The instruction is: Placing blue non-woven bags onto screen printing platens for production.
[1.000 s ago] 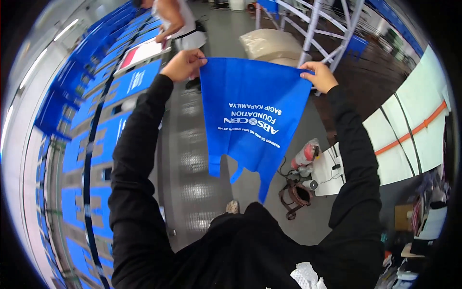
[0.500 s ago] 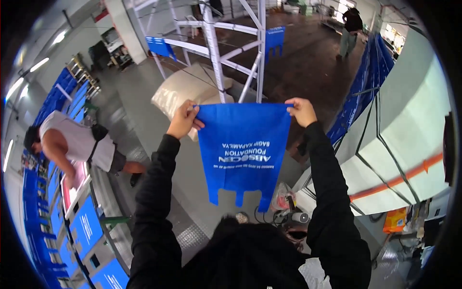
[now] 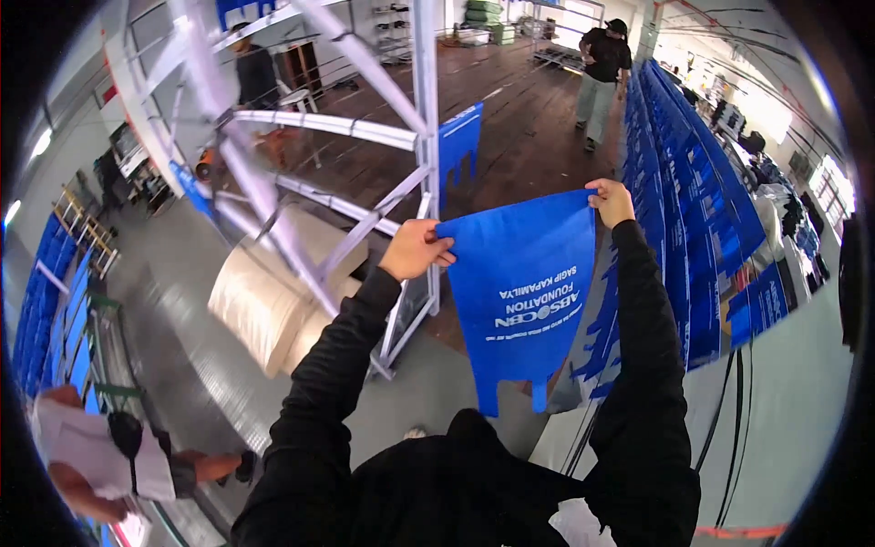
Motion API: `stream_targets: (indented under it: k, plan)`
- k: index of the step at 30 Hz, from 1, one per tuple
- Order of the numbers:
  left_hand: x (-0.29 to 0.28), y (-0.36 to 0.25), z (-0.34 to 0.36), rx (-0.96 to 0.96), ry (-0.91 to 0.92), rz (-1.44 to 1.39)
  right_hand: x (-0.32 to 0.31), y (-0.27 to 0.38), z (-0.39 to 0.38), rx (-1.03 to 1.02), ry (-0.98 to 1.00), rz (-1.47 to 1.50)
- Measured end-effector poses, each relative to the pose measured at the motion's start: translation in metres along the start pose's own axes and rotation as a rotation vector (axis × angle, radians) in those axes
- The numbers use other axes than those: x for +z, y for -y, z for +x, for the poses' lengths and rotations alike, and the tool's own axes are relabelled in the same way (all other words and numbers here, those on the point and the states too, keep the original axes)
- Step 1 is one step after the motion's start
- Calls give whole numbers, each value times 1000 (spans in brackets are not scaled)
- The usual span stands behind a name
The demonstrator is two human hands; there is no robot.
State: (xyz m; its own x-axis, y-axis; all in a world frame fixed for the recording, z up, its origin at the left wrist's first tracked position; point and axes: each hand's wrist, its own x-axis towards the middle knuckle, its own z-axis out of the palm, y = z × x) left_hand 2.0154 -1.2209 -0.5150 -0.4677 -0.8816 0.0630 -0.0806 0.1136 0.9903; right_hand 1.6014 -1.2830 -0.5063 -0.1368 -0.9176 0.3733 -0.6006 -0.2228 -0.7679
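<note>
At far left I have blue pieces (image 3: 41, 301) in a row, and below them a co-worker (image 3: 100, 447) in a pale top, bent over; I can't make out what their hands are doing. Next, on the grey floor (image 3: 178, 310), a beige bundle (image 3: 248, 296) lies by the foot of a white frame (image 3: 328, 128), out of the arms' way. A tabbed blue piece (image 3: 458, 137) hangs at the frame's right edge.

My left hand (image 3: 417, 249) comes next, its fingers pinching the upper left corner of the blue cloth (image 3: 524, 251). The cloth hangs in the air before the chest, carried by nothing but the two grips; holding only the corners seems meant to spread it flat, without bunching. Its print reads upside down from here, and its tabs dangle free over the floor. My right hand (image 3: 611, 202) pinches the upper right corner, higher than the left, so the top edge slopes.

Beyond it, another person (image 3: 604, 68) in a dark top stands back on the brown floor (image 3: 519, 100). At right, blue sheets (image 3: 679, 237) hang in close rows, probably to stay uncreased, above a pale surface (image 3: 793, 401) crossed by dark straps.
</note>
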Motion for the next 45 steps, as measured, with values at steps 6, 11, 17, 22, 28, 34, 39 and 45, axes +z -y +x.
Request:
stream_targets:
  k: [6,11,17,22,28,34,39,45]
  plan:
    - [16,23,229,50,-12,42,-32,-107,212,-147,-134,-191]
    - [5,33,381,87,-90,26,-16,-170,387,-255,-104,-315]
    - [-51,23,524,63,-255,35,37,-196,585,-314,-38,-216]
    - [-110,55,590,-57,-389,-52,119,-196,683,-516,12,-398]
    - [-188,60,677,-340,-315,195,213,-223,800,-393,268,-291]
    - [-249,68,788,-771,-64,486,273,-255,907,-338,646,-378]
    - [-260,148,822,-866,-119,553,322,-306,914,-349,700,-447]
    - [-266,282,795,-1090,-57,322,388,-359,880,-186,1000,-486]
